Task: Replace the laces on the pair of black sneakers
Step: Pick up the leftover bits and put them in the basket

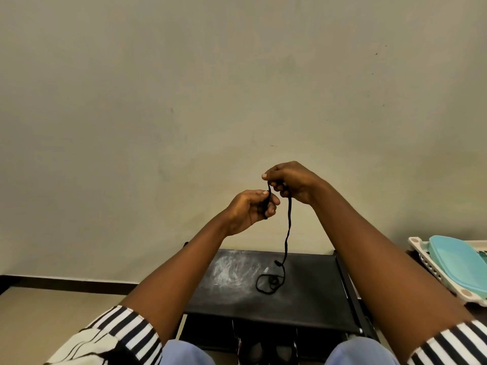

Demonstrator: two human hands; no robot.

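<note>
Above the far half of the black counter [311,293], both hands are raised in front of a plain wall [184,88]. The left hand [250,210] has its fingers curled, pinching one end of a black lace [289,225] between thumb and fingertips. The right hand [292,181], slightly higher and just to the right, is clamped on the same lace a short way along. Between the two hands the lace forms a short arch. From the right hand its long axis runs nearly vertical, hanging down to the counter, where the lower part lies in a loose loop at centre, with the free end pointing up and left beside the hanging strand. A pale scuffed patch marks the counter left of the loop. Beneath the counter, at the near edge, the toes of the black sneakers [267,350] show side by side, pointing toward the viewer; detail is dim. At far right, a white basket [432,264] holds a turquoise lid [461,262]. Striped sleeves [126,330] cover the upper arms.
</note>
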